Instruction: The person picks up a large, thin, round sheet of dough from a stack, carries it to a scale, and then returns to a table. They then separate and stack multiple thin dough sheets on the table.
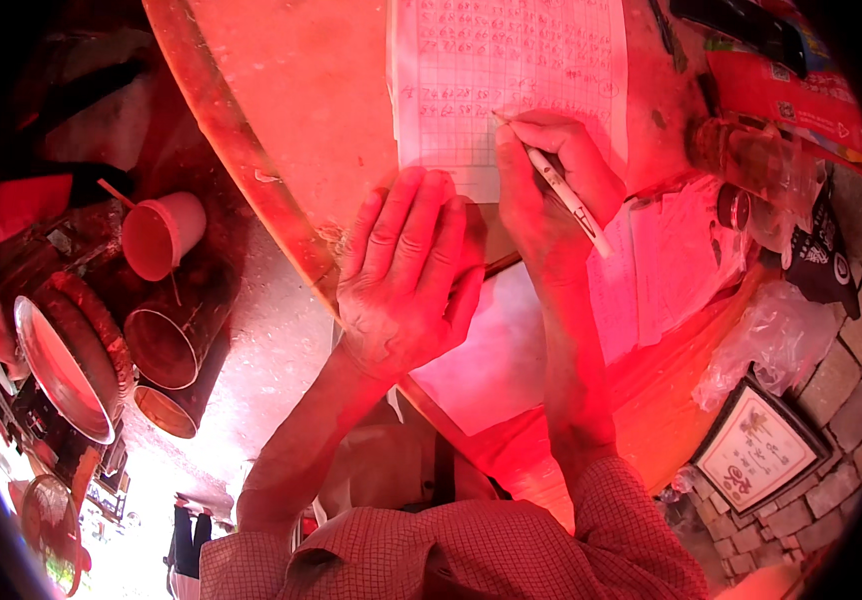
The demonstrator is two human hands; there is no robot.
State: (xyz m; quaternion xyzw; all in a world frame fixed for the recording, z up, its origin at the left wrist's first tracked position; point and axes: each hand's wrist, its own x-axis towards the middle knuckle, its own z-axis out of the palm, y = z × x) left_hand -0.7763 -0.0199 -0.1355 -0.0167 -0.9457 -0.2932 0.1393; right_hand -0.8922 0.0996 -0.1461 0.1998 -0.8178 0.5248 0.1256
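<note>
A gridded sheet of paper, with rows of handwriting on its upper part, lies on the table in front of me. My right hand grips a pale, slim pen between thumb and fingers, its tip touching or just above the lowest written row. My left hand rests palm down at the sheet's lower left corner, fingers stretched and close together, holding nothing. Strong red light tints everything.
The table has a curved left edge. Loose papers and a clear plastic bottle lie to the right. Beyond are a crumpled plastic bag and a framed sign. Left stand a bucket and a wide basin.
</note>
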